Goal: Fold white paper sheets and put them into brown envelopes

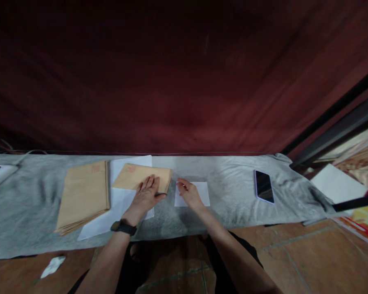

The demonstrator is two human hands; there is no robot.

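My left hand (pixel 147 195) lies flat with fingers stretched out on a small brown paper envelope (pixel 127 178), which has a reddish printed mark and seems to top a small stack. A thin dark object (pixel 161 194) shows beside the thumb; its kind is unclear. My right hand (pixel 188 194) is over the upper left part of a small white sheet of paper (pixel 202 198), its fingers curled together. Whether they grip anything is hidden. Under the small envelopes are larger white sheets (pixel 119 202). Left of these lies a stack of larger brown envelopes (pixel 82 196).
A grey cloth (pixel 230 196) covers the long surface, which ends at a dark red curtain (pixel 184 102). A phone (pixel 264 187) lies to the right. At far left is a white device with a cable (pixel 0 174). Crumpled tissue (pixel 52 266) lies on the tiled floor.
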